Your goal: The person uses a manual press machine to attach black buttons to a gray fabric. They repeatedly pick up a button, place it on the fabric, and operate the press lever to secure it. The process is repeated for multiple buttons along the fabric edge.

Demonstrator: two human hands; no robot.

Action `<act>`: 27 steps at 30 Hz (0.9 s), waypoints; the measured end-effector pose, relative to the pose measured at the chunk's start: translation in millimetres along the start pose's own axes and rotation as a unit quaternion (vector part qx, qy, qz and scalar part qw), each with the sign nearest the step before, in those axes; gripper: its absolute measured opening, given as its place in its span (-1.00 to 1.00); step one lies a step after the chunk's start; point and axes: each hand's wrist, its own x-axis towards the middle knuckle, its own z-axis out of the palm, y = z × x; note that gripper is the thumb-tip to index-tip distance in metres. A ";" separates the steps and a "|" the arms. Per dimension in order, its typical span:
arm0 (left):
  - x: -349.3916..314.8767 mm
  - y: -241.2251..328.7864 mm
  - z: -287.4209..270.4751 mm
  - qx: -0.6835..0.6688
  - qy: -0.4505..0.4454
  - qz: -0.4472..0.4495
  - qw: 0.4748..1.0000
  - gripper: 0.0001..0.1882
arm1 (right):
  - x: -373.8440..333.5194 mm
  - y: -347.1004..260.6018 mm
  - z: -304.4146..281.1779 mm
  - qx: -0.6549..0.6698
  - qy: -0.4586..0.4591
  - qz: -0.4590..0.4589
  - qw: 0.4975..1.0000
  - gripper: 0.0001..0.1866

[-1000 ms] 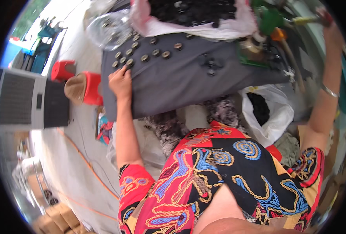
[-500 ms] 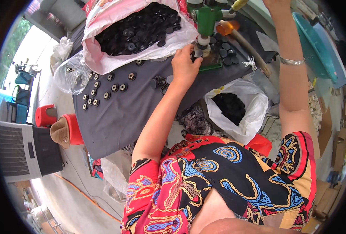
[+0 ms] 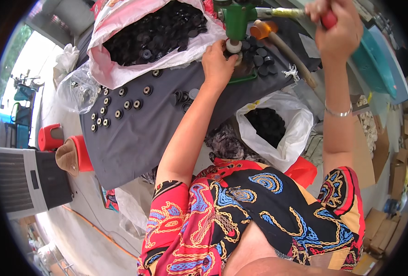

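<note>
A green hand press (image 3: 237,25) stands at the far edge of the dark cloth-covered table. My right hand (image 3: 336,37) is closed round its lever (image 3: 286,13), with a red knob (image 3: 329,19) showing between the fingers. Under the press, my left hand (image 3: 218,66) curls its fingers and thumb beside the white ram tip (image 3: 234,47); whatever they grip is hidden. Black round caps (image 3: 261,60) lie in a cluster right of the press. More black discs (image 3: 182,97) rest near my left wrist.
A large pink-white sack (image 3: 98,60) of black caps lies open at the back left. Several metal-centred wheels (image 3: 128,105) are spread over the cloth (image 3: 121,152). An orange-headed mallet (image 3: 291,53) lies to the right. Nearer me sits a white bag (image 3: 300,124) of black pieces.
My right hand has come down and nearer with the lever, which now lies almost level. The ram tip sits lower, while my left hand stays beneath the press. The whole view has shifted slightly.
</note>
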 end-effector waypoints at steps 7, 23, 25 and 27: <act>-14.2 11.8 -16.4 0.003 0.007 0.048 0.999 -0.36 | -129.8 16.8 -12.1 -0.081 -0.027 -0.129 0.988 -0.83; -99.7 -43.6 -174.2 0.149 -0.071 0.069 0.984 -0.56 | -10.6 -5.4 -4.8 -0.086 -0.021 0.024 0.996 -0.74; -100.1 -44.1 -168.9 0.133 -0.050 0.073 0.987 -0.58 | 9.6 -4.4 -9.3 -0.146 -0.034 0.026 0.988 -0.73; -106.8 -43.7 -175.1 0.123 0.002 0.059 0.991 -0.59 | 22.9 0.2 -7.3 -0.227 -0.051 0.013 0.972 -0.73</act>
